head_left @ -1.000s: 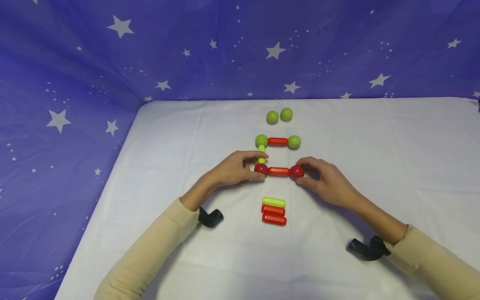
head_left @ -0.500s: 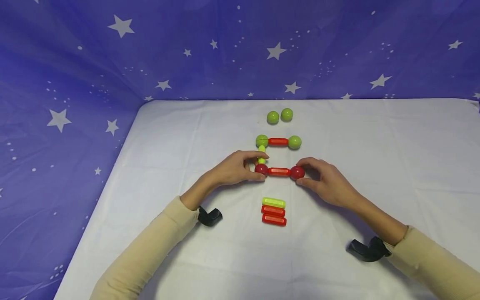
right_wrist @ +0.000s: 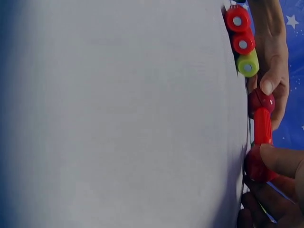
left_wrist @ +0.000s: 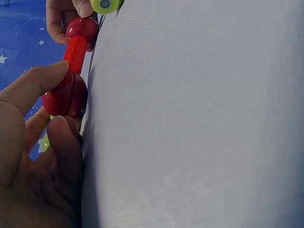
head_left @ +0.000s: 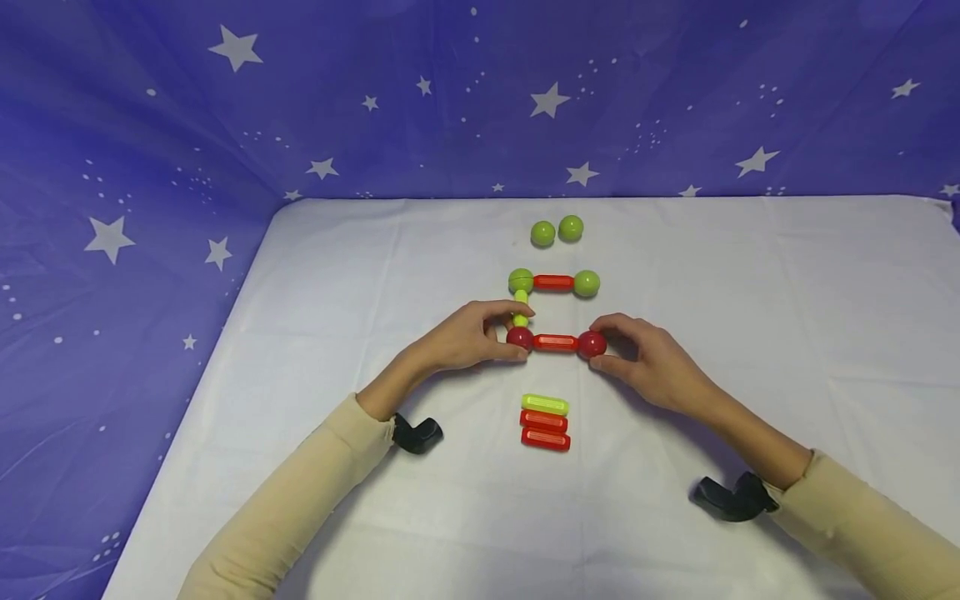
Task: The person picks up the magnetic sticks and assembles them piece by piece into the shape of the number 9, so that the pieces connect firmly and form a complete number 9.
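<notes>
My left hand (head_left: 468, 336) holds a dark red ball (head_left: 519, 339) between thumb and fingers, its index finger reaching over a yellow-green rod (head_left: 521, 308). Thumb and index finger of my right hand (head_left: 663, 364) pinch a second dark red ball (head_left: 592, 344). A red rod (head_left: 555, 342) joins these two balls; in the left wrist view the red rod (left_wrist: 76, 53) meets a ball at each end. The yellow-green rod runs back from the left red ball to a green ball (head_left: 521, 281). Another red rod (head_left: 553, 282) links that to a further green ball (head_left: 587, 283).
Two loose green balls (head_left: 557, 229) lie behind the joined pieces. Nearer the body, a yellow-green rod (head_left: 545, 405) and two red rods (head_left: 545, 430) lie side by side on the white cloth (head_left: 375, 517). A blue star-printed curtain (head_left: 420, 125) borders the back and left.
</notes>
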A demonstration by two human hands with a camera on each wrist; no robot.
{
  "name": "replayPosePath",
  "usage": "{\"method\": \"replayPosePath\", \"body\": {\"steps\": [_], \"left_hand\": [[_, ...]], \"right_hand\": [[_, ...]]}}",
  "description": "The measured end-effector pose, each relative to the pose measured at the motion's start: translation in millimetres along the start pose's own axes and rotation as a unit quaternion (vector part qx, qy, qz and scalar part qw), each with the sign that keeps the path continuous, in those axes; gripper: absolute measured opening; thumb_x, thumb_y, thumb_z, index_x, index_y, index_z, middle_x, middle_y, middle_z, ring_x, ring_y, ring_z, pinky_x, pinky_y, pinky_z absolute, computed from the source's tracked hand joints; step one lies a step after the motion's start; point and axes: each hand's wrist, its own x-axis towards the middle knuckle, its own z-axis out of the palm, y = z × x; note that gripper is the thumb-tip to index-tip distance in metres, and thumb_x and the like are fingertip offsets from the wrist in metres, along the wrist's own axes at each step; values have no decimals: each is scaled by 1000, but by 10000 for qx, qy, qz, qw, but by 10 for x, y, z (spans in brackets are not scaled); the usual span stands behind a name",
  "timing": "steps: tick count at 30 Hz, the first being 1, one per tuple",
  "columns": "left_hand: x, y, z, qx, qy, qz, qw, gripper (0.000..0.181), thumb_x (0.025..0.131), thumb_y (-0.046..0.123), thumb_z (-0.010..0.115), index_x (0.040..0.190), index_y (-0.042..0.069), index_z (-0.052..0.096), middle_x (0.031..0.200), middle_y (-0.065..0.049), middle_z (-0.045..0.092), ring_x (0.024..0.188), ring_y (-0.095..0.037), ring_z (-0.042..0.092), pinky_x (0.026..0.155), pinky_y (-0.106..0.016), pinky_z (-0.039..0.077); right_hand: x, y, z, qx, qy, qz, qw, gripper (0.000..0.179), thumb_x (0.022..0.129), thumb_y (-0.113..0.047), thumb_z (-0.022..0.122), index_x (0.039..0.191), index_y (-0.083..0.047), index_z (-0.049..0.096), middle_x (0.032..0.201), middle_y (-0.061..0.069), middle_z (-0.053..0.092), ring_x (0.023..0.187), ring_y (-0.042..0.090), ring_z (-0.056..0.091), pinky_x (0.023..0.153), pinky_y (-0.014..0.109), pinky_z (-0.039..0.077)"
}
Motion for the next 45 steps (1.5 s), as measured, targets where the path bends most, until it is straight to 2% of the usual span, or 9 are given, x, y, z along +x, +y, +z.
{"method": "replayPosePath", "body": {"steps": [7, 11, 17, 20, 23, 25, 29, 35, 45], "left_hand": [[3, 2, -5, -270, -82, -79, 9996, 52, 81, 21, 83, 129, 17, 62, 104, -4, 59, 53, -19, 49, 45, -29, 45], [0, -6, -4, -319, -82, -74, 9994, 52, 81, 21, 83, 129, 18, 62, 104, -4, 58, 52, -18, 49, 45, -30, 45], [-10, -19, -5, -375, -92, -76, 9992, 52, 81, 20, 83, 128, 18, 62, 105, -5, 58, 50, -18, 49, 46, -31, 46], [-11, -18, -11, -390, -88, -71, 9992, 52, 81, 20, 83, 128, 18, 62, 105, -5, 58, 50, -18, 49, 45, -31, 46], [-9, -16, -17, -389, -88, -69, 9992, 52, 81, 21, 83, 128, 18, 62, 105, -5, 58, 50, -18, 49, 45, -31, 46], [-6, -18, -21, -395, -90, -56, 9992, 52, 81, 21, 83, 128, 18, 62, 105, -5, 58, 50, -18, 49, 45, -31, 46], [-6, -32, -16, -417, -87, -31, 9991, 51, 81, 21, 83, 128, 18, 62, 104, -5, 58, 49, -18, 49, 44, -31, 45], [-15, -47, 3, -366, -107, -34, 9993, 52, 81, 21, 83, 128, 18, 61, 104, -4, 58, 50, -18, 49, 45, -30, 45], [3, -45, -4, -436, -138, 33, 9990, 52, 81, 19, 82, 128, 16, 61, 104, -4, 58, 49, -17, 49, 45, -30, 45]], "right_hand": [[-1, -25, -21, -84, 27, -17, 10000, 44, 86, -7, 75, 128, -4, 61, 126, 14, 63, 123, 34, 53, 103, 55, 40], [-27, -72, -19, -47, 409, -197, 9990, 41, 86, -6, 75, 125, -3, 63, 121, 13, 65, 116, 33, 59, 98, 54, 45], [-113, -186, -26, 435, 859, -303, 9949, 29, 87, -7, 75, 115, -4, 67, 109, 7, 69, 109, 27, 61, 95, 53, 47], [-146, -237, 6, 603, 778, -400, 9943, 25, 87, -6, 74, 112, -4, 69, 106, 5, 70, 102, 21, 63, 91, 43, 50], [-179, -283, 70, 594, 560, -516, 9953, 23, 87, -5, 74, 110, -5, 70, 102, 1, 70, 92, 14, 64, 83, 29, 53], [-198, -306, 126, 531, 406, -578, 9961, 23, 86, -4, 75, 108, -6, 70, 97, -2, 69, 85, 12, 63, 78, 25, 53], [-220, -335, 257, 530, 89, -615, 9967, 22, 85, -5, 76, 106, -8, 70, 87, -8, 66, 78, 11, 61, 72, 27, 52], [-220, -343, 386, 658, -242, -408, 9967, 19, 86, -6, 75, 104, -11, 71, 86, -8, 67, 76, 11, 61, 70, 27, 51], [-209, -329, 435, 354, -309, -442, 9979, 22, 86, -4, 74, 107, -11, 71, 93, -11, 69, 83, 9, 62, 76, 30, 51]]}}
